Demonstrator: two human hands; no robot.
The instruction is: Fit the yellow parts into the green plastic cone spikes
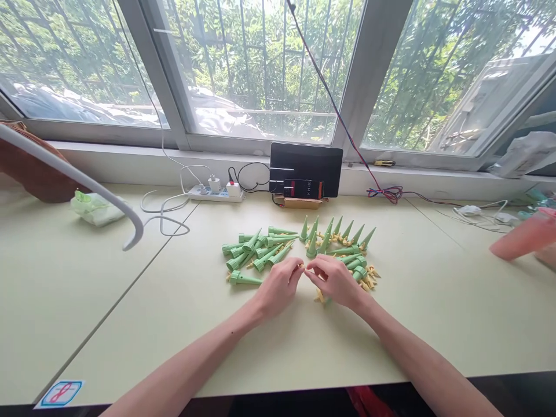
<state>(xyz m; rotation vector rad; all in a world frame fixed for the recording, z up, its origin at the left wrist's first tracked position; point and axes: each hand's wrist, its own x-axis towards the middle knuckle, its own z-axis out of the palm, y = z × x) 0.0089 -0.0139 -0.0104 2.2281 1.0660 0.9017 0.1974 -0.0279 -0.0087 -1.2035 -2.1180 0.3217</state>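
My left hand and my right hand meet fingertip to fingertip just above the table. A small yellow plastic piece shows at the pinched fingers of my left hand. My right hand is closed in a pinch right beside it; what lies in its fingertips is too small to make out. Behind my left hand lies a pile of green plastic cone spikes with ribbed collars. Several green cones stand point up behind my right hand. Loose yellow pieces lie around that hand, partly hidden by it.
A tablet with a phone before it leans by the window. To the left are a power strip with cables, a plastic bag and a white curved bar. A pink item lies at right.
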